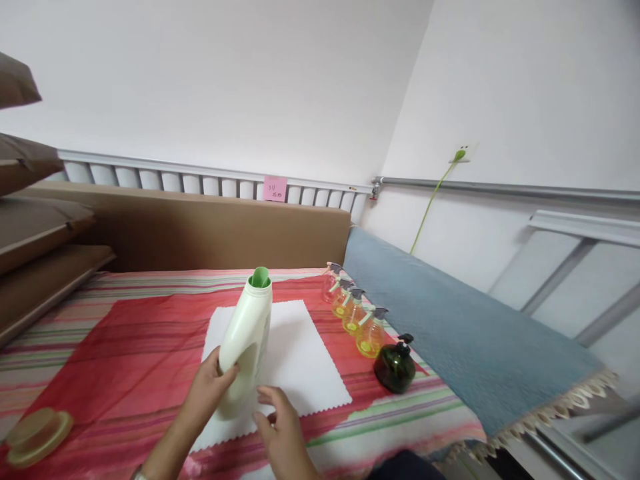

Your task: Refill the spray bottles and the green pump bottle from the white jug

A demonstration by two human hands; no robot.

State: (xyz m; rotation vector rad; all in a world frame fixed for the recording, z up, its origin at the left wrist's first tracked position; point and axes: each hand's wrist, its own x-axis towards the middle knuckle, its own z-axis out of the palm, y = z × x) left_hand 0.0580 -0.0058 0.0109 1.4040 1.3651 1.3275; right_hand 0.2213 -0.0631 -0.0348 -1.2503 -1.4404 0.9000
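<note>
A pale green-white laundry detergent bottle with a green pouring spout in its uncapped neck stands slightly tilted over a white scalloped-edge mat. My left hand is wrapped around its handle on the left side. Close to the lower right of the bottle is my right hand, thumb and fingers curved but apart, holding nothing. Whether its fingertips touch the bottle, I cannot tell. Off to the right, several clear pump bottles with yellow liquid line up with a dark green pump bottle.
A yellowish round, stepped object lies at the front left on the red and striped cloth. Brown boxes are stacked at the left. A long brown board stands behind, before a white radiator. A blue-grey covered surface adjoins the right side.
</note>
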